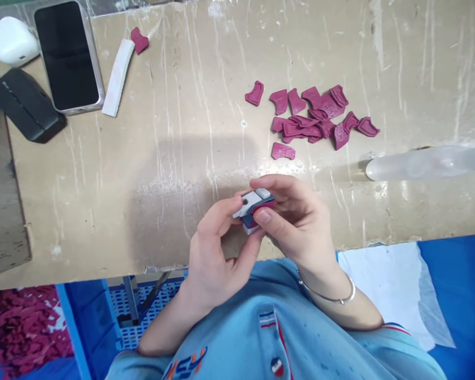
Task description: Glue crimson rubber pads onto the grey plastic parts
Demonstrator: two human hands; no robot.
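Between my hands, above the table's near edge, is a small block-like part [254, 203] in white, dark blue and dark red. Its exact kind does not show. My left hand [221, 245] pinches its left side between thumb and fingers. On the other side my right hand [296, 219] grips it, with the thumb pressed on the dark red portion and the index finger along the top. Fingers cover much of the part. Beyond the hands, several dark red moulded pieces [296, 126] lie in a loose pile, with one single piece [255, 93] off to its left.
A phone [69, 55], a white case [11, 41], a black case [27, 104] and a white strip [119, 78] lie at the far left. At right rests a translucent tube [427, 162]. Below the table, a blue bin [89, 322] stands by many dark red pieces [27, 330].
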